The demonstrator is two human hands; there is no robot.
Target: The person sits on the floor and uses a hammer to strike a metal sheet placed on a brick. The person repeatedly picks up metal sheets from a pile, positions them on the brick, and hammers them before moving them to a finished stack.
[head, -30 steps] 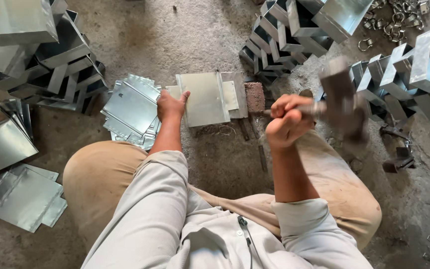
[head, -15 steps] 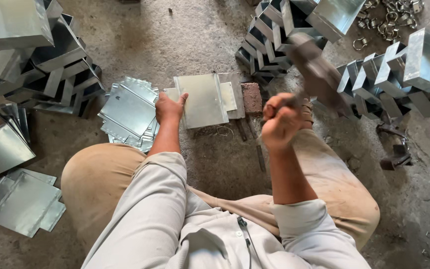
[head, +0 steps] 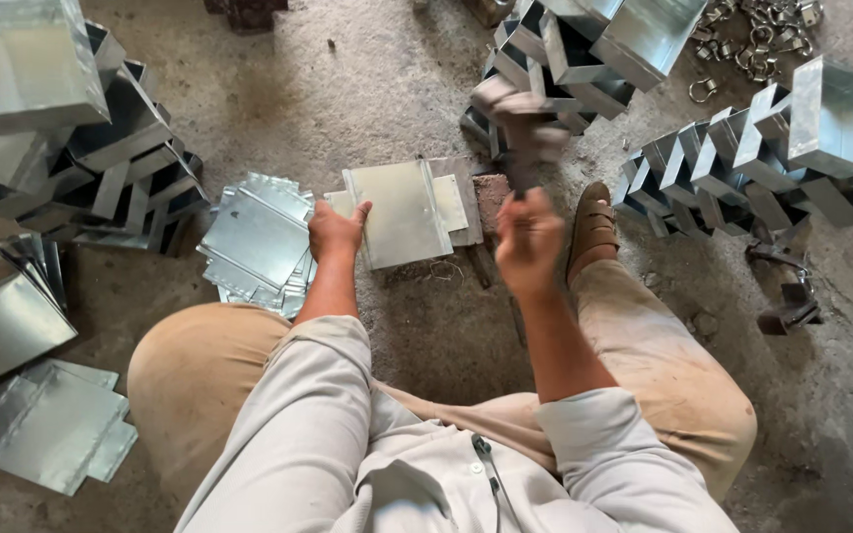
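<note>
My left hand [head: 338, 229] presses flat on the left edge of a cut sheet-metal blank [head: 402, 212] lying on the ground in front of me. My right hand [head: 528, 240] is closed around the handle of a hammer [head: 523, 123], whose blurred head hangs above the blank's right side, over a small brick-like block [head: 489, 195]. The blank's right flaps lie against that block.
A stack of flat metal blanks [head: 254, 242] lies left of my left hand. Folded metal boxes are piled at far left [head: 61, 128], top centre [head: 594, 44] and right [head: 792, 148]. Metal rings [head: 757, 39] lie top right. My sandalled foot [head: 592, 225] rests beside the block.
The hammer has swung from high on the right, leftwards and down, toward the blank's right side. My left hand stays on the blank.
</note>
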